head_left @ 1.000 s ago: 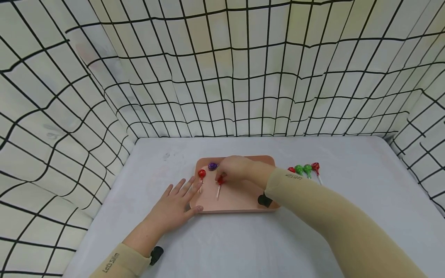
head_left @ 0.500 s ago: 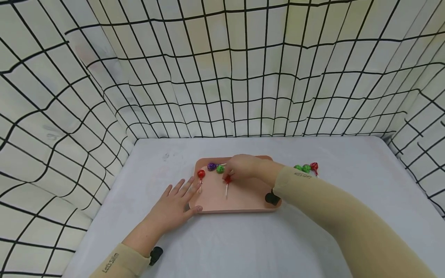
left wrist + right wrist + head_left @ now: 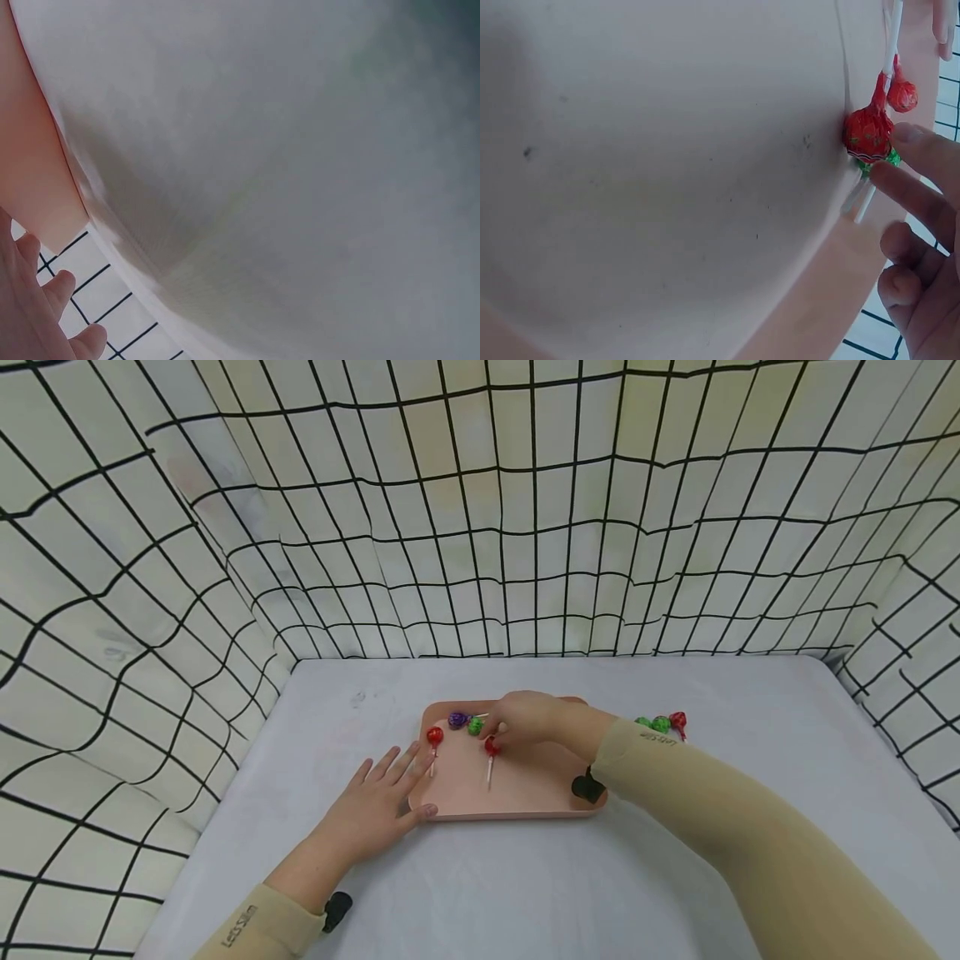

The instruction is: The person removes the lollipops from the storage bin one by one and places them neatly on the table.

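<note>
On the pink tray [image 3: 540,793], a red lollipop [image 3: 491,746] lies with its stick toward the near edge. Over it is my right hand [image 3: 525,717], thumb and index finger spread at the candy; the right wrist view shows the same red lollipop [image 3: 866,133] beside those fingertips. Left of it lie a green lollipop [image 3: 476,725], a purple lollipop [image 3: 457,720] and another red lollipop [image 3: 435,736]. My left hand [image 3: 375,810] rests with fingers extended at the tray's left edge, thumb at the near left corner. Part of the tray is hidden under my right arm.
Right of the tray, on the white table [image 3: 765,760], lie green lollipops [image 3: 661,723] and a red lollipop [image 3: 678,720], partly hidden by my right sleeve. A white panel with a black grid [image 3: 536,527] rises behind and along both sides.
My right hand moved right with the red lollipop and set it on the tray; its thumb has since lifted from the candy. The green lollipop came into sight. My left hand stayed still.
</note>
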